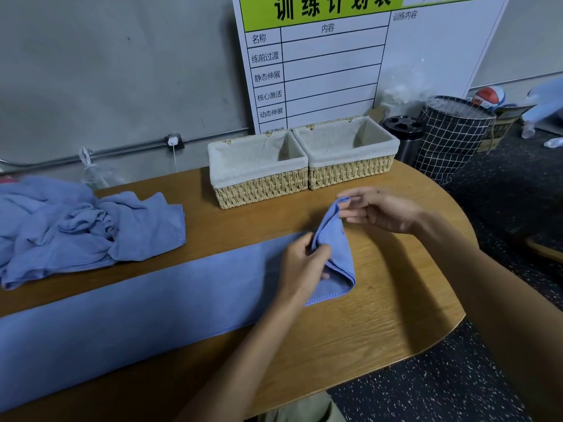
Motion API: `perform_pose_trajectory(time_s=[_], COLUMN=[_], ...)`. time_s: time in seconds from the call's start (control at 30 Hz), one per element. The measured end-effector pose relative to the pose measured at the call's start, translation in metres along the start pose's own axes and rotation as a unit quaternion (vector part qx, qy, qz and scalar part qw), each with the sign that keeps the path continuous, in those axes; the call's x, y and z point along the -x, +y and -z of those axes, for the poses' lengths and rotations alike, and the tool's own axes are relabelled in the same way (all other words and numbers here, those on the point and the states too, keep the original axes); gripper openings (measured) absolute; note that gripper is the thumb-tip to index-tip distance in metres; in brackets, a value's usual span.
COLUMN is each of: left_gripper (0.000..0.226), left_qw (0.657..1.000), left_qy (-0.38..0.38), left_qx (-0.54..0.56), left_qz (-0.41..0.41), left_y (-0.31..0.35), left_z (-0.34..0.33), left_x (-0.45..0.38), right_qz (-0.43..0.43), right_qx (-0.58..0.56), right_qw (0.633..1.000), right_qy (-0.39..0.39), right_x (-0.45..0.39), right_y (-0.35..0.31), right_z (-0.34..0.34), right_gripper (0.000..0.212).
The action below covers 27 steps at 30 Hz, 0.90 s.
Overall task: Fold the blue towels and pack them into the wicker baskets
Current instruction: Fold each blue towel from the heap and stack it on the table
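A long blue towel [152, 303] lies folded into a narrow strip across the wooden table [380, 315]. Its right end is lifted and turned back over the strip. My right hand [377, 213] pinches the raised corner of that end between thumb and fingers. My left hand [301, 266] grips the fold lower down, at the strip's near right end. A heap of crumpled blue towels [85, 223] sits at the table's left. Two wicker baskets with pale cloth liners, one on the left [259, 190] and one on the right [350, 175], stand side by side at the back edge, both with nothing inside.
A large white and green wall chart [329, 56] leans behind the baskets. Right of the table stand a black cylinder bin [403, 138] and a checked fabric hamper [451, 138] on the dark speckled floor. The table's right end is rounded.
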<state>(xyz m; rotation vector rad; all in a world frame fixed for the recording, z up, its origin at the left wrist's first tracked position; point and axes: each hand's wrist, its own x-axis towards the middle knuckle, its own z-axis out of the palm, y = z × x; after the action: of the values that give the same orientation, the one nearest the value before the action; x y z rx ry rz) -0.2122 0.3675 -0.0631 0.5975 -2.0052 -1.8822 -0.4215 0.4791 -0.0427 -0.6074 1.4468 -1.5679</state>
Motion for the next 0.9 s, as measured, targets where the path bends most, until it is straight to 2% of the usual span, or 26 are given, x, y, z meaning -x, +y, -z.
perform_pose_trajectory(time_s=[0.13, 0.23, 0.33, 0.53, 0.7, 0.9], left_gripper=[0.009, 0.018, 0.023, 0.015, 0.013, 0.018], left_qw=[0.994, 0.991, 0.988, 0.993, 0.995, 0.987], left_qy=[-0.021, -0.035, -0.014, 0.054, 0.096, 0.142], left_qx=[0.092, 0.112, 0.119, 0.091, 0.011, -0.062], left_qz=[0.048, 0.072, 0.093, 0.054, -0.017, -0.035], left_y=[-0.005, -0.007, -0.006, -0.012, 0.001, 0.01], left_z=[0.025, 0.039, 0.043, 0.06, 0.107, 0.172], left_x=[0.01, 0.016, 0.018, 0.024, 0.044, 0.074], right_qz=[0.037, 0.085, 0.117, 0.153, 0.179, 0.256], right_qx=[0.097, 0.166, 0.232, 0.351, 0.33, 0.303], right_qw=[0.995, 0.982, 0.965, 0.924, 0.926, 0.917], right_qy=[-0.014, -0.009, -0.02, -0.007, -0.046, -0.043], right_x=[-0.013, -0.024, -0.032, -0.045, -0.056, -0.077], right_y=[-0.007, -0.011, -0.015, -0.026, -0.024, -0.016], right_z=[-0.026, -0.051, -0.078, -0.125, -0.161, -0.236], right_gripper=[0.043, 0.024, 0.009, 0.015, 0.015, 0.015])
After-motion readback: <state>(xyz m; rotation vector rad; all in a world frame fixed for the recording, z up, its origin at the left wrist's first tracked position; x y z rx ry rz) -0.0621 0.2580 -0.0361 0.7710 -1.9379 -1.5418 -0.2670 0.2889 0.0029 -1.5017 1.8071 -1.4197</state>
